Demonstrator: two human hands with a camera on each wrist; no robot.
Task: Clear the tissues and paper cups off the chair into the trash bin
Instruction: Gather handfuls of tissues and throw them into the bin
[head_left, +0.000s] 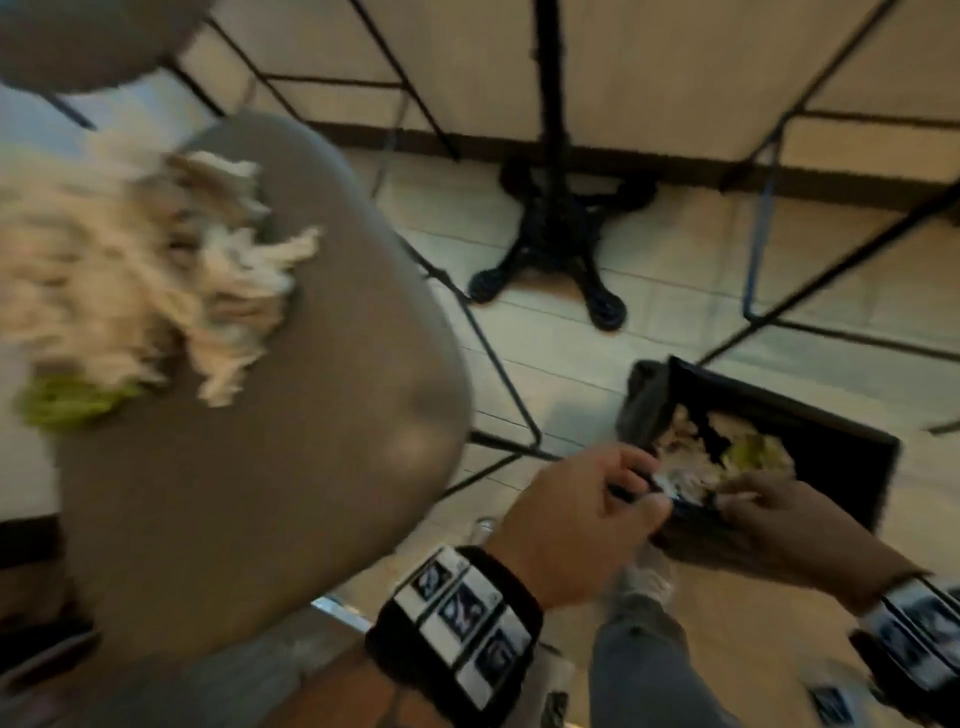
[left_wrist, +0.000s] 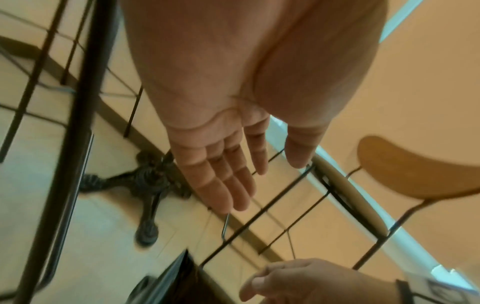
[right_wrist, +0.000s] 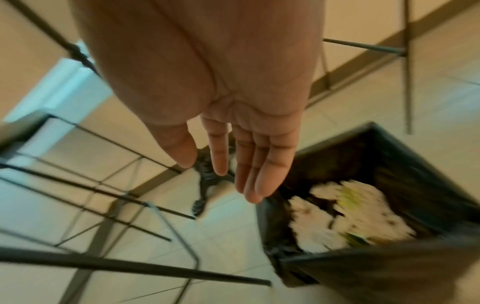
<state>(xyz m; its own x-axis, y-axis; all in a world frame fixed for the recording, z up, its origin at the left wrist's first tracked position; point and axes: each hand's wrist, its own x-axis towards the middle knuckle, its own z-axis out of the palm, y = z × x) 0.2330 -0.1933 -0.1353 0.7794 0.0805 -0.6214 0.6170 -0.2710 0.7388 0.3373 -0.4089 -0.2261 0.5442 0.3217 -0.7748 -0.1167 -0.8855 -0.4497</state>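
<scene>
A blurred heap of white tissues (head_left: 130, 270) with a green scrap (head_left: 72, 402) lies at the left of the grey chair seat (head_left: 260, 467). To its right on the floor stands the black lined trash bin (head_left: 857, 452), with white tissues (head_left: 680, 462) and something green inside. My left hand (head_left: 639, 483) and right hand (head_left: 737, 493) hover at the bin's near rim. In the left wrist view my left hand (left_wrist: 259, 179) has straight fingers and holds nothing. The right wrist view shows my right hand (right_wrist: 221, 170) just as bare above the bin (right_wrist: 389, 164) and its tissues (right_wrist: 337, 216).
A black cast-iron table base (head_left: 561, 244) stands on the tiled floor behind the bin. Thin black chair legs (head_left: 498, 374) cross the floor between chair and bin. Another chair with a wooden backrest (left_wrist: 415, 168) is nearby. My leg and shoe (head_left: 644, 571) are below the hands.
</scene>
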